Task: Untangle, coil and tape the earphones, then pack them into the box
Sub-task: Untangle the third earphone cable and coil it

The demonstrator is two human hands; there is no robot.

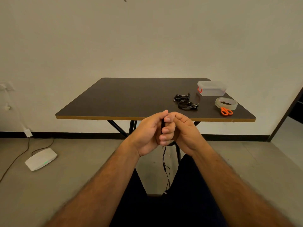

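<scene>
My left hand [148,133] and my right hand [179,130] meet in front of the table's near edge, both curled round a black earphone cable [164,163]. Its loose end hangs down between my knees, with the plug showing just below my fingers. The part inside my hands is hidden. Two more black earphone bundles [186,100] lie on the dark table [131,99] at the right. Behind them stands a clear plastic box [212,88] with a red latch and its lid on. A roll of clear tape [226,103] lies near the right edge.
Orange-handled scissors [226,111] lie against the tape roll. On the floor at the left sits a white device [41,158] with a green light and a cable to the wall. A dark door frame [285,112] stands at the right.
</scene>
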